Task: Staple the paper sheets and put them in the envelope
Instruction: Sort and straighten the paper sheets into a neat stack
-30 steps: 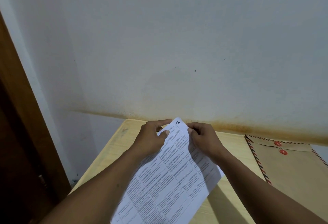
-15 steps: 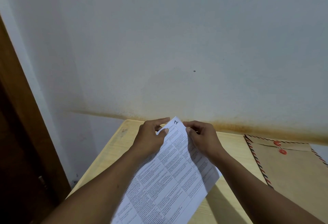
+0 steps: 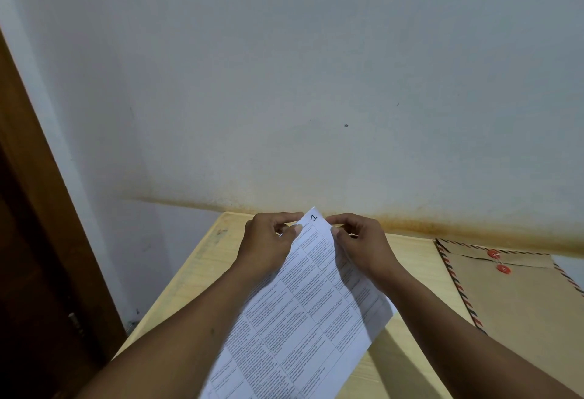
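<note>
Leftmost, a dark door frame [image 3: 47, 240] meets a pale wall [image 3: 316, 82] with a rusty stain band just above the light wooden table [image 3: 202, 272]. Left hand [image 3: 268, 243] pinches the paper sheets [image 3: 309, 310] by their left edge, thumb and forefinger curled; the sheets are held over the table, long axis diagonal, far corner marked "1" pointing up at the wall; right hand [image 3: 363, 247] pinches the right edge likewise; brown envelope [image 3: 521, 304] lies flat at far right, apart from the sheets.

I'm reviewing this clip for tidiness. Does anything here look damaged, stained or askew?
A rusty-brown stain runs along the wall where it meets the table, possibly water damage. The paper sheets sit skewed because the left hand and right hand pinch their top corner. The envelope lies flat.
</note>
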Motion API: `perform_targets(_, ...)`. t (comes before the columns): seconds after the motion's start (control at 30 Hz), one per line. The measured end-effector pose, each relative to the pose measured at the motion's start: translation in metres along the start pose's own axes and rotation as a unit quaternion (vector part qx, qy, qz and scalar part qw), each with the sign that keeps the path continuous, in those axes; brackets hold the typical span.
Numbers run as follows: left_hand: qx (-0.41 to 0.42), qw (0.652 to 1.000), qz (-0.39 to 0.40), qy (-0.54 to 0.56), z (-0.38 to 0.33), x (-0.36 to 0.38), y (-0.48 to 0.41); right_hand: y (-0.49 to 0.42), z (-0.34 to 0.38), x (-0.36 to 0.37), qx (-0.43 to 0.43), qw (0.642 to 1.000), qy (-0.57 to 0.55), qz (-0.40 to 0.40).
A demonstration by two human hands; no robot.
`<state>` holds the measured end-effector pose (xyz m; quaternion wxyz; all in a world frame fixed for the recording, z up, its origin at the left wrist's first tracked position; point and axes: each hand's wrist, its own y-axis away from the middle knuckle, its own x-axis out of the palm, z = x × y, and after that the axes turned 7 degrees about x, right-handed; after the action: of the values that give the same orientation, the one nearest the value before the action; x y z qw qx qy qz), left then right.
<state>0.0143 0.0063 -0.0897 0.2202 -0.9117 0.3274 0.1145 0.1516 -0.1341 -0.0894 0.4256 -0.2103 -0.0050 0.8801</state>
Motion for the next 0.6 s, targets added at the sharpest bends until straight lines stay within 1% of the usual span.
perform_targets(0.13,-0.011,1.000,0.004,0.014,-0.001,0.003,0.000,-0.002,0.001,-0.004,0.011,1.000,0.003,0.003)
perform_targets(0.27,-0.011,0.997,0.071,0.019,-0.001,0.001,-0.004,-0.003,0.000,-0.011,0.011,1.000,0.011,-0.014)
perform_targets(0.33,-0.004,0.996,0.091,0.017,-0.002,0.000,-0.004,-0.002,0.000,-0.013,0.015,1.000,0.010,-0.019)
perform_targets(0.47,0.012,0.996,0.085,-0.002,-0.002,0.004,-0.003,0.000,0.000,-0.014,0.015,1.000,0.014,-0.020)
perform_targets(0.6,0.000,0.996,0.093,0.003,-0.001,0.007,-0.003,-0.003,-0.002,-0.015,0.020,0.999,0.024,-0.018)
